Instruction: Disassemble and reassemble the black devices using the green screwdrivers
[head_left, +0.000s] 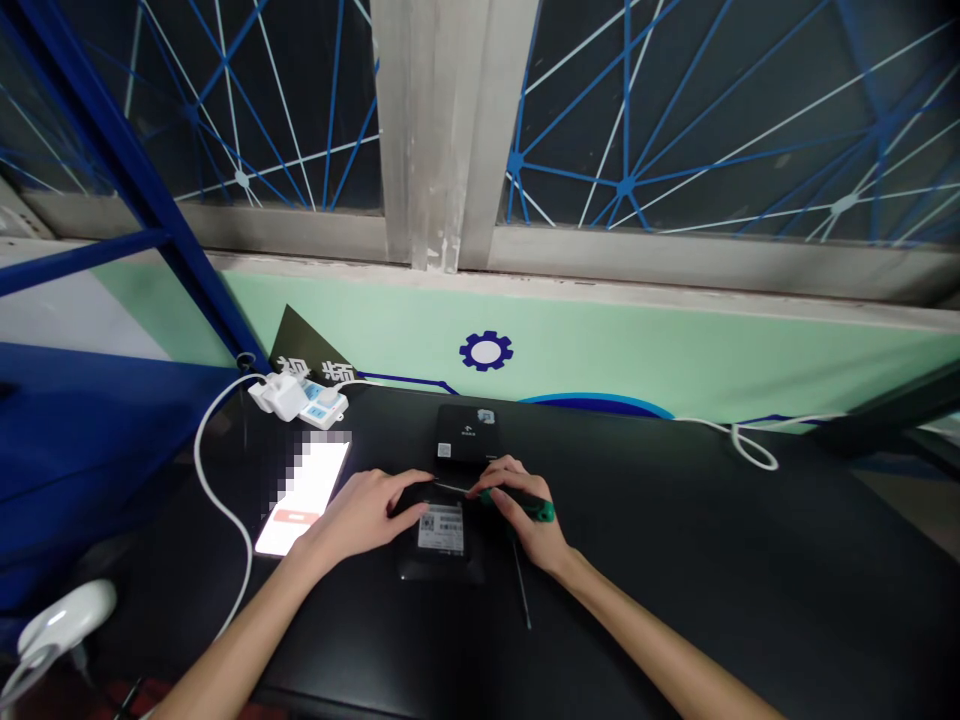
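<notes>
My right hand (523, 510) is shut on a green-handled screwdriver (531, 506), whose thin metal shaft points left across the top of a black device. That device (440, 565) lies on the black table (675, 560) and has a white QR-code label (441, 528) on its face. My left hand (360, 515) rests its fingertips on the device's upper left part, holding nothing. Just beyond lies a second black panel (465, 435) with small labels. A thin dark rod (522, 590) lies on the table below my right hand.
To the left, a lit smartphone (302, 495) with a pixelated top lies on the table. Behind it is a white power strip (322, 405) with a plugged-in charger (279, 396). A white cable (217, 500) loops along the left side. A white object (67, 620) sits bottom left.
</notes>
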